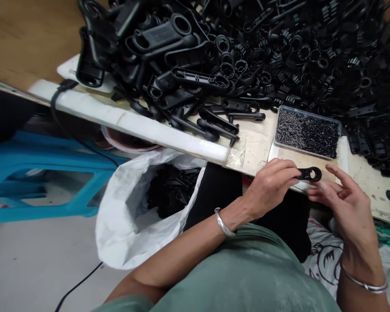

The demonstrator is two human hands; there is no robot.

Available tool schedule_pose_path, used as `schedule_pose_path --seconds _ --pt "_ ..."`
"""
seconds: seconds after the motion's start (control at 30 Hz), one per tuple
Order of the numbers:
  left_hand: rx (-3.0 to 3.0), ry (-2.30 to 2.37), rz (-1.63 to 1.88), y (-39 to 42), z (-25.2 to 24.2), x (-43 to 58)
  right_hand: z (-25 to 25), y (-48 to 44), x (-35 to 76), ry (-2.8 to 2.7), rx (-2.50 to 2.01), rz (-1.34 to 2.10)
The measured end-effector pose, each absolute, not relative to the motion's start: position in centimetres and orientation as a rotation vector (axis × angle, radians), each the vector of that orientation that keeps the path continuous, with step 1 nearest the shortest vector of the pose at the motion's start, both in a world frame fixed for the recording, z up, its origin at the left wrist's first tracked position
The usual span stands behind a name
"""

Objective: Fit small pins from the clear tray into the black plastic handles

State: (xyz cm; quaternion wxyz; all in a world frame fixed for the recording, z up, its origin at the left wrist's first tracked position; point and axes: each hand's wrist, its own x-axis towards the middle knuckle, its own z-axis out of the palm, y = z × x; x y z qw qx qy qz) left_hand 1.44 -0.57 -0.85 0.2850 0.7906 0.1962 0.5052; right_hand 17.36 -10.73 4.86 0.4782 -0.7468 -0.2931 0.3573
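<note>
My left hand (pixel 274 182) is closed on a small black plastic handle (pixel 313 174) by its left end. The handle's ring-shaped end, with a round hole, points right towards my right hand. My right hand (pixel 347 203) is just beside that ring end, index finger stretched out and thumb apart from it. I see nothing held in it, though its lower fingers are partly hidden. Behind both hands, a clear shallow box (pixel 307 154) holds many tiny dark metal and black pieces. Several black crank-shaped handles (pixel 214 123) lie on the table to the left.
A large heap of black plastic parts (pixel 299 52) covers the table's back. A white padded strip (pixel 130 121) lines the front-left edge. Below it stands a white sack (pixel 117 216) with black parts inside, near a blue plastic stool (pixel 39 169). A black cable (pixel 79 141) hangs down.
</note>
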Motion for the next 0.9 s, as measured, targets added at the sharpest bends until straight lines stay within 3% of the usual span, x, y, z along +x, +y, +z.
schedule_pose_path --seconds 0.2,0.9 --pt "2.094 0.528 1.444 -1.8 -0.5 1.9 4.0 -9.9 15.3 -0.487 -1.504 0.94" --pt "2.048 0.516 1.443 -2.9 0.5 1.2 3.7 -9.4 14.4 -0.324 -1.432 0.956"
